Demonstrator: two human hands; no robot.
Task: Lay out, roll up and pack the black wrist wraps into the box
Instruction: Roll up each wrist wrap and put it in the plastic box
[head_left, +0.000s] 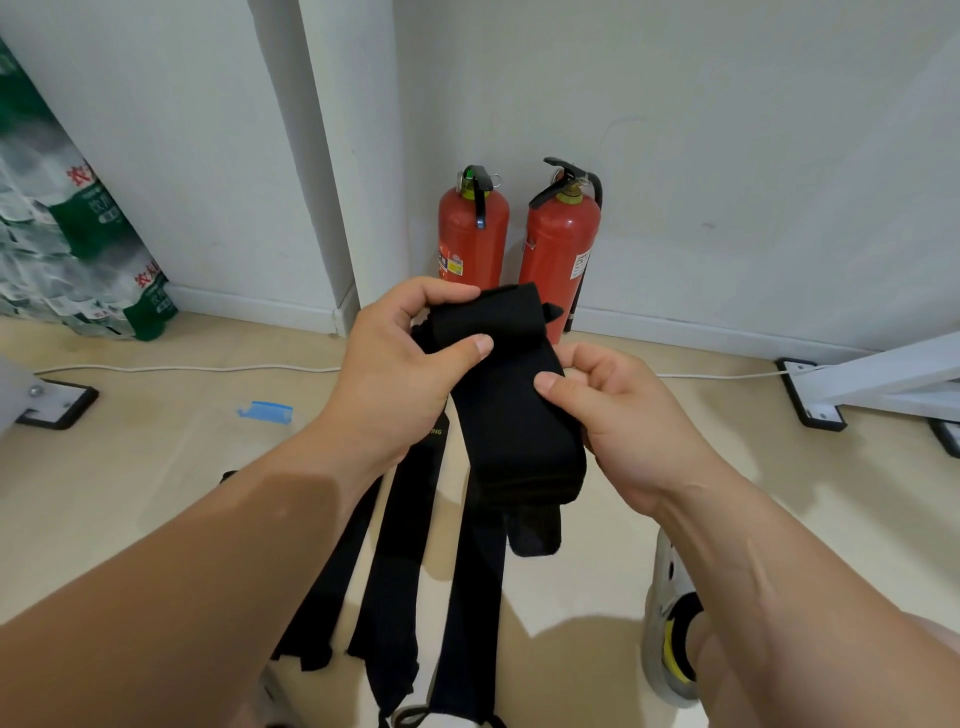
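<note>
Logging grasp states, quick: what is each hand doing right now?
Left hand: closed, pinching the upper end of the black wrap.
Right hand: closed, pinching the same wrap lower down.

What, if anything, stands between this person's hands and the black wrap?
Nothing visible. The left hand pinches the rolled upper end of the black wrist wrap, and the right hand grips its side lower down, both in direct contact. No box can be made out in this view, so the way to it cannot be judged.
</note>
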